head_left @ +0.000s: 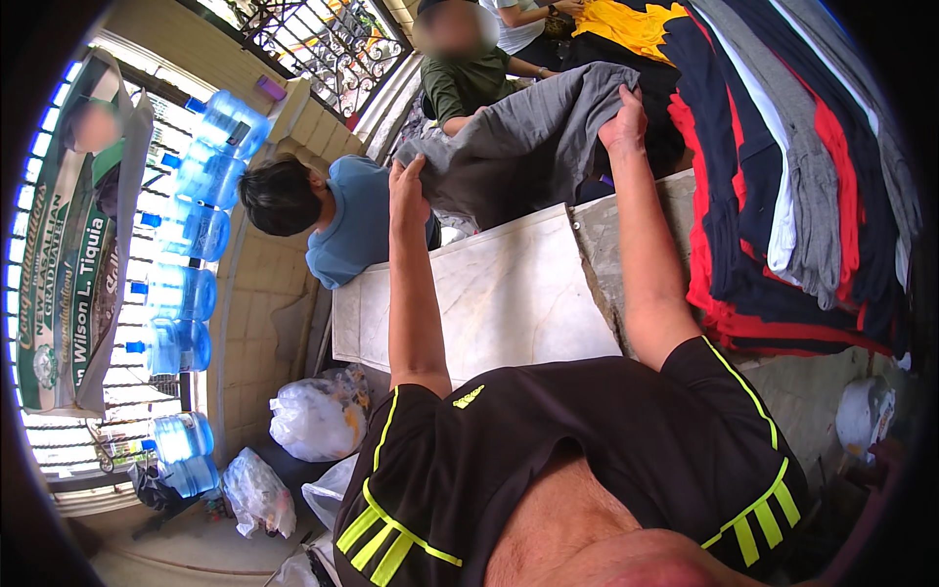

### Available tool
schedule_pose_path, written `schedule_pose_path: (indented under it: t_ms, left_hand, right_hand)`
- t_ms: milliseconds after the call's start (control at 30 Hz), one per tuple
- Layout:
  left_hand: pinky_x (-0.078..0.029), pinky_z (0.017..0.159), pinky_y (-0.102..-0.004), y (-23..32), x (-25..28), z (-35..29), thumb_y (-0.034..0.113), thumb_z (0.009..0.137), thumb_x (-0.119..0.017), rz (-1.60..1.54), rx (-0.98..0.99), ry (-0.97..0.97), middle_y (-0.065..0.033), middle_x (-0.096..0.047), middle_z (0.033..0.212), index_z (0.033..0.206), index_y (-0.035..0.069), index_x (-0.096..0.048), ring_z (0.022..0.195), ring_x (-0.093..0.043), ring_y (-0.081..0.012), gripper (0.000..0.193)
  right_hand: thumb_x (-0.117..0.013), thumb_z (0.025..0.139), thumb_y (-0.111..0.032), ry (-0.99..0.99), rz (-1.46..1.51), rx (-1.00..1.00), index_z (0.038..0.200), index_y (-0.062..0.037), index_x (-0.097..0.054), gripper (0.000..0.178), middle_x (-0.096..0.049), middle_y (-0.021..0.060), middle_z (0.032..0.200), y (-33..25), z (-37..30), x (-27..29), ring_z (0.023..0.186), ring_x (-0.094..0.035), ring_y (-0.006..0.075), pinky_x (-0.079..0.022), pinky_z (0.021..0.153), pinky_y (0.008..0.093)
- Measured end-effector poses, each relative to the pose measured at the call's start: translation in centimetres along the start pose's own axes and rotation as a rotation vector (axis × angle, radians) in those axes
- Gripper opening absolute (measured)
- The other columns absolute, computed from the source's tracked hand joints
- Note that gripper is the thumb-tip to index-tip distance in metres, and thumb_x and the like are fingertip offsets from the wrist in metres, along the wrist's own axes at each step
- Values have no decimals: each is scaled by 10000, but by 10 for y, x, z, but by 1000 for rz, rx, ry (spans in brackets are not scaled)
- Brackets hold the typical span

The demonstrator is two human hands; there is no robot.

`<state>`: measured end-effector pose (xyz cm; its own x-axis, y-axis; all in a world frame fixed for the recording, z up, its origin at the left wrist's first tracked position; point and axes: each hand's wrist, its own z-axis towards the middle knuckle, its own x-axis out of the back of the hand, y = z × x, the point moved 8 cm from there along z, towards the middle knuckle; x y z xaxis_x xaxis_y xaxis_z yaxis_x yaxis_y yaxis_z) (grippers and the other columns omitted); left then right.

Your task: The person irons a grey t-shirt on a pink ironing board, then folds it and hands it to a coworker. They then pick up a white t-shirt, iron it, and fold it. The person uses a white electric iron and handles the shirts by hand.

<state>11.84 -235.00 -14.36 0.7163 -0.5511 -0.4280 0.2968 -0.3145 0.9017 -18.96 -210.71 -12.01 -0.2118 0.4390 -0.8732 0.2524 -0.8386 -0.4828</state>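
A grey garment (523,137) hangs stretched between my two hands, above the far side of a pale marble-like table (479,293). My left hand (407,188) pinches its left edge, thumb pointing up. Higher and to the right, my right hand (626,122) grips the opposite upper corner. Folds run across the cloth, and its lower part falls in shadow behind the table's far edge. I cannot tell what kind of garment it is.
Stacked folded clothes (782,196) in navy, red, grey and white rise at the right. A person in blue (357,210) is at the left, another in green (455,88) beyond the garment. Yellow cloth (626,27) lies farther back. Plastic bags (318,416) and water jugs (186,293) are leftward.
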Motion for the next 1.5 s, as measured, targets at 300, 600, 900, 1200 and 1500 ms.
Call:
schedule_pose_path:
  t_ms: [300,600,900,1200,1500]
  left_hand:
    - [-533,875,-381,-7,31,2,10,920,-511,-101,-111,83,-134,-635,1125,1270,4,-504,1021,-633,-262,350]
    - [-447,684,-241,-29,51,-23,87,922,-580,39,-83,200,-83,-609,1172,1342,77,-431,849,-579,-81,445]
    - [-458,802,-255,-16,-13,-133,159,902,-655,375,46,-399,-78,-607,1161,1331,24,-471,928,-574,-112,486]
    - [-500,761,-306,36,-30,-297,74,810,-630,902,499,-1189,-77,-677,991,1143,43,-609,863,-628,-184,335]
    - [-501,775,-270,23,39,-366,183,739,-816,490,1082,-1370,-32,-695,1029,1170,-17,-618,898,-600,-90,515]
  right_hand:
    - [-436,925,-43,93,-113,-4,1167,-8,-565,277,-625,118,1132,11,7,24,1039,-616,233,-486,940,354]
    - [-483,913,-108,102,-173,18,1118,-33,-603,249,-645,89,1094,19,6,27,1001,-618,213,-479,923,347]
    - [-550,892,-147,164,-174,-33,1042,-47,-603,188,-651,86,1040,30,4,38,942,-633,216,-504,874,359]
    - [-630,859,-254,282,-303,-144,1239,-114,-490,428,-596,97,1172,26,-6,42,997,-595,221,-449,838,371]
    - [-700,821,-253,249,-406,-178,1480,-136,-190,842,-539,123,1244,23,-9,34,903,-620,220,-463,706,347]
